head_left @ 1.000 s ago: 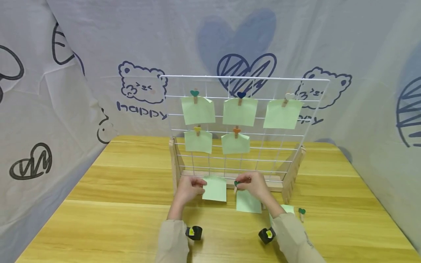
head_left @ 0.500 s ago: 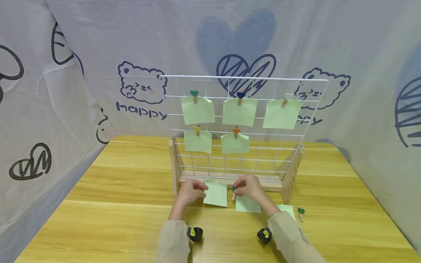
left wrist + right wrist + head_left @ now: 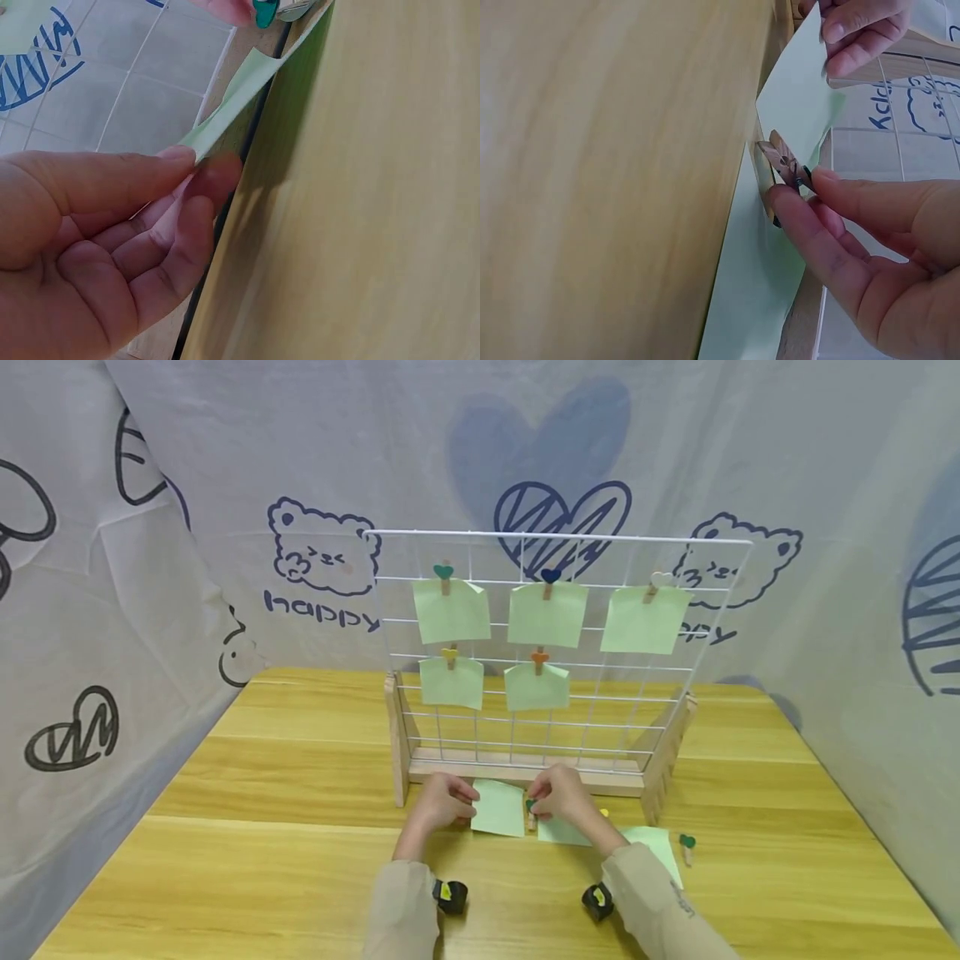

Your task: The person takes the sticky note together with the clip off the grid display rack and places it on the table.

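My left hand (image 3: 463, 802) pinches the left edge of a light green note (image 3: 499, 807) between thumb and forefinger, just in front of the wire grid rack (image 3: 720, 610). In the left wrist view the left hand (image 3: 196, 166) holds the note (image 3: 238, 99) a little above the table. My right hand (image 3: 537, 807) pinches a wooden clip with a teal heart (image 3: 531, 811) at the note's right edge. In the right wrist view the clip (image 3: 782, 166) touches the note (image 3: 795, 97). A second green note (image 3: 564, 833) lies flat under the right hand.
Five green notes hang on the grid, each from a heart clip; the lower right square is bare. A third loose note (image 3: 663, 842) and a green-heart clip (image 3: 687, 843) lie to the right. Printed cloth encloses the wooden table (image 3: 262, 860).
Both hands have come lower and closer together. The held note has dropped toward the table, and the right hand has brought the clip left to the note's edge.
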A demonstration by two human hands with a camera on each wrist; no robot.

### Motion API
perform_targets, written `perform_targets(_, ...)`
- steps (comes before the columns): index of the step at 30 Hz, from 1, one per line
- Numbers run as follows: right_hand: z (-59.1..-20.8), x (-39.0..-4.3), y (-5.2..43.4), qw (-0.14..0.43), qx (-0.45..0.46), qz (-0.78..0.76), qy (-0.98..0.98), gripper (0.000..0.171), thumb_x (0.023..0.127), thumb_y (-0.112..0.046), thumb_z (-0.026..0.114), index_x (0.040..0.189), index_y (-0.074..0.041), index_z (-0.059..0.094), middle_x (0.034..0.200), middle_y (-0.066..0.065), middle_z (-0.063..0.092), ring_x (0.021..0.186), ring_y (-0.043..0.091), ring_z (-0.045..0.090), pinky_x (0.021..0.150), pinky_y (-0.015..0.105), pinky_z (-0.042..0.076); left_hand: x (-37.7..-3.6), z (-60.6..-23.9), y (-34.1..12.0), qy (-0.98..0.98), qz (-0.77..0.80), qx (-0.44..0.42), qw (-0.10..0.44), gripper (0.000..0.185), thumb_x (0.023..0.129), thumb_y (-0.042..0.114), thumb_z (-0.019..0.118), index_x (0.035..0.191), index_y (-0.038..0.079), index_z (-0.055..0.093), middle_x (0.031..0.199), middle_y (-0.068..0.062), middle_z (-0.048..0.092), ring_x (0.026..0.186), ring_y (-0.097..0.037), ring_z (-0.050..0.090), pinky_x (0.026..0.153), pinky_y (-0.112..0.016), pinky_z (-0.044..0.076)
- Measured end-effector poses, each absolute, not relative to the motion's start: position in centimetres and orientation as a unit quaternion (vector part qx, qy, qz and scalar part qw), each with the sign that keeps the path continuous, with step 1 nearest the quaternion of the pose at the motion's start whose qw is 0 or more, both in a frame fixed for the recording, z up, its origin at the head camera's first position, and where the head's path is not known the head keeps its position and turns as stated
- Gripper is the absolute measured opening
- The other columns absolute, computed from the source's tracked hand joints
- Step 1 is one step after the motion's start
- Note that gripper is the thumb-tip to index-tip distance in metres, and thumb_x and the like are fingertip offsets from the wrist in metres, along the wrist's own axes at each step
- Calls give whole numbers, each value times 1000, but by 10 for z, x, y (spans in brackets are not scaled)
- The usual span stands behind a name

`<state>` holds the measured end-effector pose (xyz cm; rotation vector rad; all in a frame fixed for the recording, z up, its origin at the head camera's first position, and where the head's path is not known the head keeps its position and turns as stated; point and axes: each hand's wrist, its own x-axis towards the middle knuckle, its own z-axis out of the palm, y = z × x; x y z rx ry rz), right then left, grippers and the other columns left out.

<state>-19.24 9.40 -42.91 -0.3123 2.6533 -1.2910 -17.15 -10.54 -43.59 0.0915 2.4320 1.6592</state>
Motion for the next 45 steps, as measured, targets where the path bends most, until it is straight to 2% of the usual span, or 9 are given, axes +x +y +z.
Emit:
perform_targets(10,-431,-191,93,88,-108,-408,903,14,64,15,69,68,4,63,56,4,56,43,15,53,43,24,47,-170,-437,-104,825,552,33,114,16,73,-9,65,88,-11,62,74,-10,62,58,-16,58,55,-30,51)
perform_targets(23,-432,-191,93,98,-99,-445,885,13,65,18,66,69,7,61,57,8,56,46,19,57,45,27,50,-169,-432,-105,830,545,30,114,15,74,-9,64,89,-12,62,72,-12,64,57,-17,59,53,-30,51)
perform_targets(32,-429,-189,96,120,-90,-464,873,12,68,19,63,76,10,61,64,14,58,52,23,60,49,28,51,-167,-428,-106,840,528,26,119,14,75,-7,64,88,-11,62,71,-11,64,59,-20,61,52,-31,51)
perform_targets(38,-425,-189,100,114,-109,-462,873,8,71,14,64,76,8,61,62,10,57,51,22,59,49,29,51,-167,-426,-108,842,524,34,119,18,77,-3,64,92,-10,61,76,-10,63,63,-21,62,55,-31,51)
perform_targets(45,-411,-191,105,85,-138,-447,880,4,77,2,65,78,5,62,66,9,60,53,24,59,47,30,51,-169,-420,-106,854,508,70,83,20,80,2,62,97,-9,60,84,-10,61,72,-20,59,65,-30,49)
